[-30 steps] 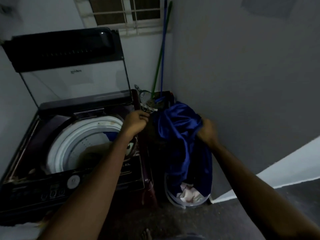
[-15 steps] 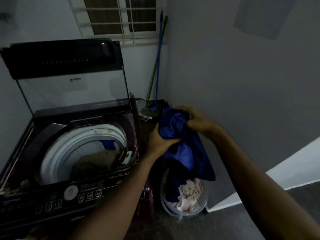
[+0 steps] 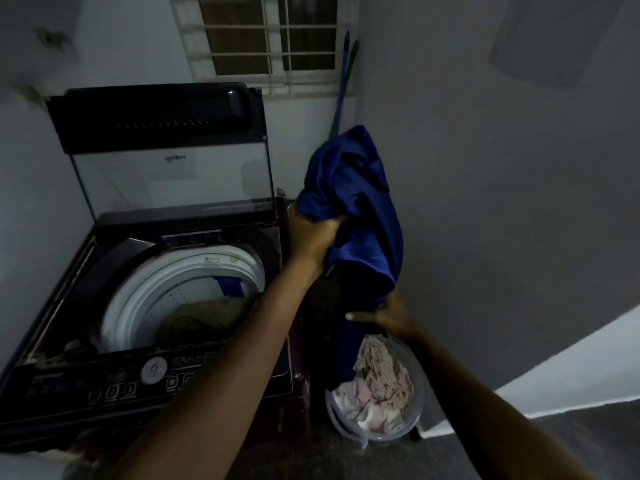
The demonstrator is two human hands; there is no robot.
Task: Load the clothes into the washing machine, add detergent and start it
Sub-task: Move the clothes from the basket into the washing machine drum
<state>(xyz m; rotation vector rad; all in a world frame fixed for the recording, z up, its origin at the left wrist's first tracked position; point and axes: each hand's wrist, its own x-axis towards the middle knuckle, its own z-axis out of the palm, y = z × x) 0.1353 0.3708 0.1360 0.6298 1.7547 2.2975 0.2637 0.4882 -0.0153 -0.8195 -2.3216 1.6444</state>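
A top-loading washing machine (image 3: 104,372) stands at the left with its lid (image 3: 162,133) raised. Its white drum rim (image 3: 138,296) shows brown and blue clothes inside. My left hand (image 3: 313,233) grips a bunched blue garment (image 3: 360,202), held up to the right of the machine, above a clear plastic basket (image 3: 417,407). My right hand (image 3: 388,315) holds the garment's dark lower part just above the basket. A pale pink patterned cloth (image 3: 377,389) lies in the basket.
A grey wall runs close on the right. Blue and green broom handles (image 3: 343,91) lean in the corner under a barred window (image 3: 270,39). The machine's control panel (image 3: 152,375) faces me. Dark floor lies below.
My left hand has lifted the blue garment higher out of the basket. My right hand has dropped from the top of the bundle to its lower part.
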